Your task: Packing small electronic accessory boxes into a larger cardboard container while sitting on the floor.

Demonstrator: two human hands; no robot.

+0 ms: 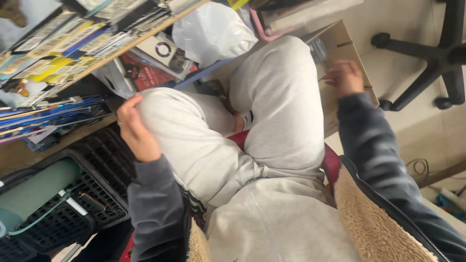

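Note:
I sit cross-legged in light grey trousers. My left hand [136, 130] rests against my left knee, fingers curled, with nothing visible in it. My right hand [345, 76] reaches past my right knee to a brown cardboard box [343, 44] on the floor and touches its open flap; its fingers are blurred, and I cannot tell whether they grip the flap. Both arms wear dark grey sleeves under a fleece-lined vest.
A wooden shelf [121, 48] with packaged goods runs along the upper left. Black plastic crates [97, 194] holding a green roll stand at the lower left. A white plastic bag [211, 31] lies ahead. An office chair's black base [432, 58] stands at the upper right.

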